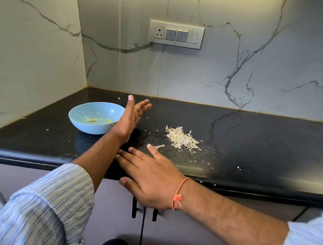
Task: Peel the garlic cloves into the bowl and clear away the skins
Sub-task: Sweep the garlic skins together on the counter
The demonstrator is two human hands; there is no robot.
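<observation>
Peeling looks done; my guess is I'm on the clear-away step, sweeping skins off the black counter (248, 136). To do it well: keep my left hand (131, 119) on edge like a blade, little-finger side down on the counter, and drag toward 3 o'clock so the loose flecks join the skin pile (181, 137). Then push the whole heap toward the front edge at 6 o'clock into my right hand (151, 173). Go slow, since the papery bits should scatter easily.

Left hand fingers: straight, together, thumb up, gripping nothing. It stands at 3 o'clock of the blue bowl (95, 118), right beside its rim; can't tell if touching.

Right hand fingers: flat, spread, palm down at the counter edge, holding nothing; fingertips reach my left forearm. One skin strip (159, 146) lies just beyond the thumb.

Bowl holds a few yellowish garlic pieces (92, 120). Skin pile sits at 3 o'clock of the bowl, well apart.
</observation>
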